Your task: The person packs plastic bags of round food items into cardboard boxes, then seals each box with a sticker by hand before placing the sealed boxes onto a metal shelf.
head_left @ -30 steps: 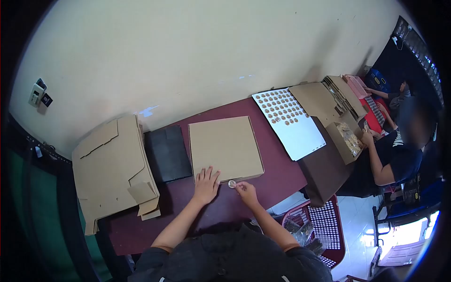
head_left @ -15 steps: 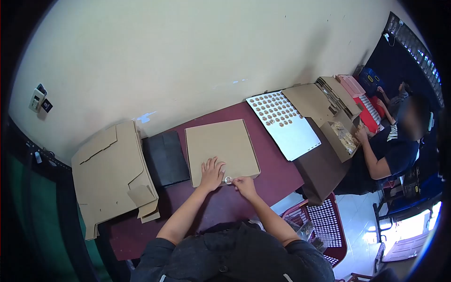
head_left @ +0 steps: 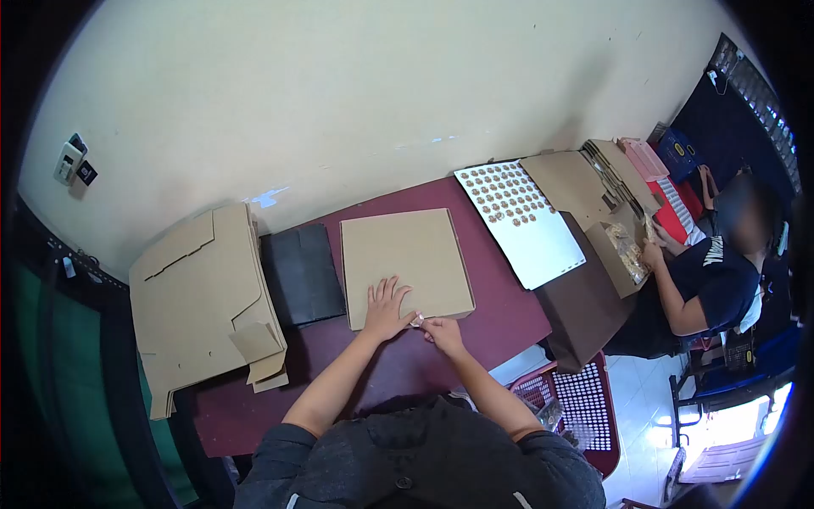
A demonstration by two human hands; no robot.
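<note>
A closed flat cardboard box [head_left: 407, 254] lies on the maroon table [head_left: 500, 327]. My left hand [head_left: 387, 310] rests on the box's near edge, palm down with its fingers spread. Just right of it, my right hand [head_left: 442, 333] is closed, its thumb and fingertips pinching a small shiny clear piece [head_left: 417, 320] at the front edge of the box. A white sheet [head_left: 543, 253] bearing rows of round brown stickers [head_left: 506, 193] lies farther right.
Stacked flat cardboard [head_left: 203, 297] and a black box [head_left: 303, 276] stand at left. At right, a co-worker [head_left: 708, 271] holds something by an open carton [head_left: 615, 259] of packets. Red plastic baskets [head_left: 585, 407] sit below the table's right side.
The clear piece has lifted or tilted slightly between my hands, and my left thumb is now nearer to it. The co-worker's hands have risen above the carton. The view has shifted slightly.
</note>
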